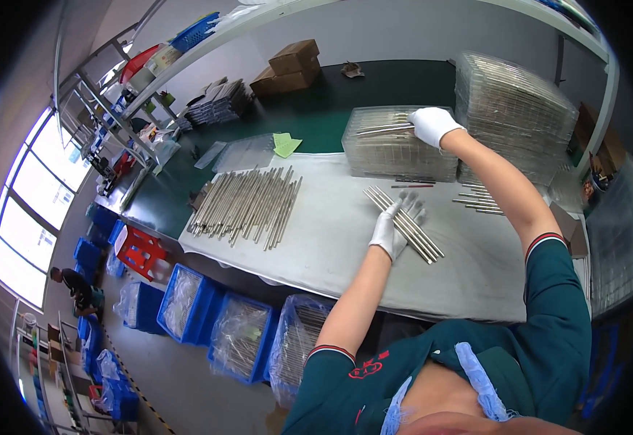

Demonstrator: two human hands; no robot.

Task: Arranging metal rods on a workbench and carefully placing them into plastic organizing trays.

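Note:
My left hand point(387, 229), in a white glove, holds several slim silvery metal rods point(419, 236) slantwise across its palm, over the light grey cloth point(316, 262). Farther off, my white-gloved right hand point(432, 126) is closed on a few more rods point(385, 130) above a stack of clear plastic trays point(396, 156). Whether those rods touch the top tray I cannot tell. A wide row of loose rods point(247, 206) lies on the cloth at left. Beneath my right forearm rests a smaller group of rods point(479, 199). A thin dark reddish stick point(412, 186) lies before the trays.
A taller stack of filled clear trays point(512, 109) stands at right. Behind are cardboard boxes point(294, 61), clear sheets point(247, 152) and a green paper point(286, 145). Blue crates point(240, 337) and a red stool point(141, 252) stand on the floor; a person point(77, 288) is far left.

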